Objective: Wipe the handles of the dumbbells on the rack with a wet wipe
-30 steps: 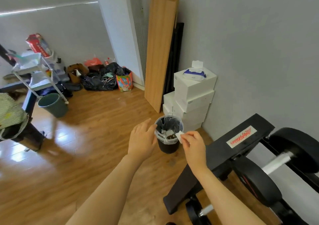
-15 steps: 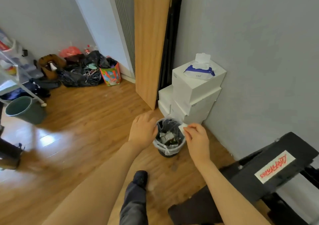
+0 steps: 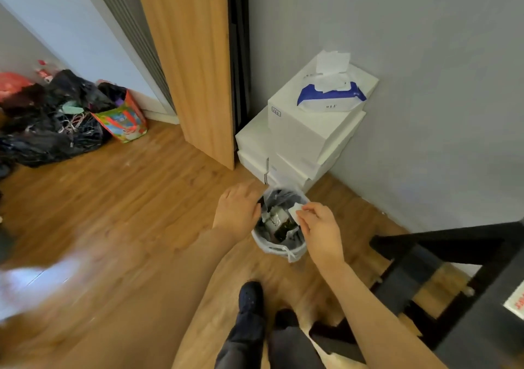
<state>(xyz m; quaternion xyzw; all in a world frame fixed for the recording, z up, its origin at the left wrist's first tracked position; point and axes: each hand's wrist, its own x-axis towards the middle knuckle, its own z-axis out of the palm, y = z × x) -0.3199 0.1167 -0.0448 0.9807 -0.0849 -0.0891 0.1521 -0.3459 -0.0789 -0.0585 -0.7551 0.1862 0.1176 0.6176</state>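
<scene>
Black rack beside bin: cut off at right edge, red label partly out of frame. Left hand fingertips hidden behind bin rim. Bin contents indistinct. Floor left of bin motion-blurred.

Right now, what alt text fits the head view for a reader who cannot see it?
A person's right hand pinches a small white wipe over a lined trash bin on a wooden floor, the left hand open beside the bin's rim. A wipes pack tops stacked white boxes behind.
</scene>
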